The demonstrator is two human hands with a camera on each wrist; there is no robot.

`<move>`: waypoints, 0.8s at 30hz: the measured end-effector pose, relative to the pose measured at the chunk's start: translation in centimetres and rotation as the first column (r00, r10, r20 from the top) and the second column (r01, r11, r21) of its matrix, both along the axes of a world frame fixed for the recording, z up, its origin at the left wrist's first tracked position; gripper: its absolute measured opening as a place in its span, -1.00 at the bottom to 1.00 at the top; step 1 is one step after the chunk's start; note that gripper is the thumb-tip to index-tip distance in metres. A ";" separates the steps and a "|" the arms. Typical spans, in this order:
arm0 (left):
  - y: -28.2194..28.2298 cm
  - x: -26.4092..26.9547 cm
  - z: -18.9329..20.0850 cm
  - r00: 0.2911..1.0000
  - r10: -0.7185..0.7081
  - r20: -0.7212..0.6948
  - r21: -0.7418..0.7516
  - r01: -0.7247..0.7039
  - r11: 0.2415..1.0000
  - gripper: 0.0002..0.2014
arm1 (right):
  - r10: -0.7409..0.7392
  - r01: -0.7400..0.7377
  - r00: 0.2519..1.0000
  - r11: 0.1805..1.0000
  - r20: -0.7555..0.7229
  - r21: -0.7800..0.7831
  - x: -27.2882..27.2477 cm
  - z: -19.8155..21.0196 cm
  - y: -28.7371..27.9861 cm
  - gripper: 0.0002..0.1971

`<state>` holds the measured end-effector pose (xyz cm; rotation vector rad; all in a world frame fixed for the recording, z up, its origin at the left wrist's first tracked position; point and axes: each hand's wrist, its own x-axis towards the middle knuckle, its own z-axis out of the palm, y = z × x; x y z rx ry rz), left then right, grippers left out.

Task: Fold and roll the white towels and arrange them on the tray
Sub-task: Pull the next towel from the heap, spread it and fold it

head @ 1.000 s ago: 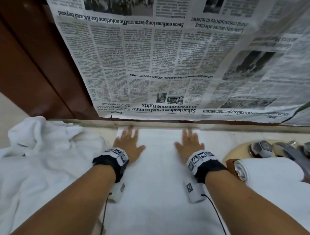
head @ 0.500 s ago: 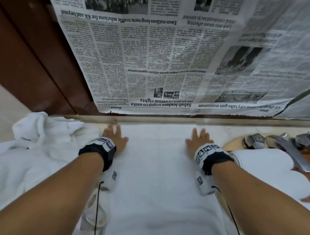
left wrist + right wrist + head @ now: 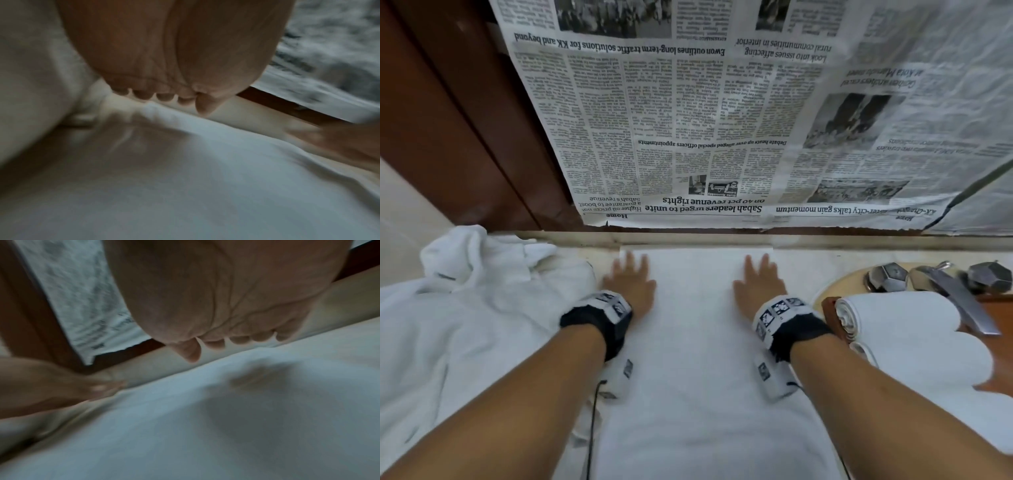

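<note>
Towel [image 3: 698, 342]: white, flat, smooth, both palms down.

white towel [image 3: 698, 359]; brown tray [image 3: 829, 313]; black-and-white printed newspaper [image 3: 688, 120]; reddish-brown wood panel [image 3: 448, 120].

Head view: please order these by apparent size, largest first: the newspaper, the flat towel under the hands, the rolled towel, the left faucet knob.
1. newspaper
2. flat towel; nearer the camera, so this ranking is unsure
3. rolled towel
4. left faucet knob
</note>
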<state>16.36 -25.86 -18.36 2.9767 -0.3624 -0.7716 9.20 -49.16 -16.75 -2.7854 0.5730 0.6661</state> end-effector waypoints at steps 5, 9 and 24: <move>-1.2 -3.8 -0.9 0.966 -0.252 -0.065 -0.068 0.248 0.966 -0.39 | 0.196 -0.188 0.977 0.978 -0.086 0.089 -2.9 -2.6 4.0 -0.36; 3.4 -2.1 -1.1 0.999 0.041 -0.014 -0.038 -0.042 0.998 -0.35 | -0.079 0.079 0.991 0.997 -0.106 -0.007 -4.0 -2.4 0.0 -0.30; 0.8 -7.3 0.5 1.000 -0.003 -0.011 -0.020 0.002 1.000 -0.38 | 0.038 -0.036 0.999 0.995 -0.016 0.091 -7.8 0.3 3.4 -0.33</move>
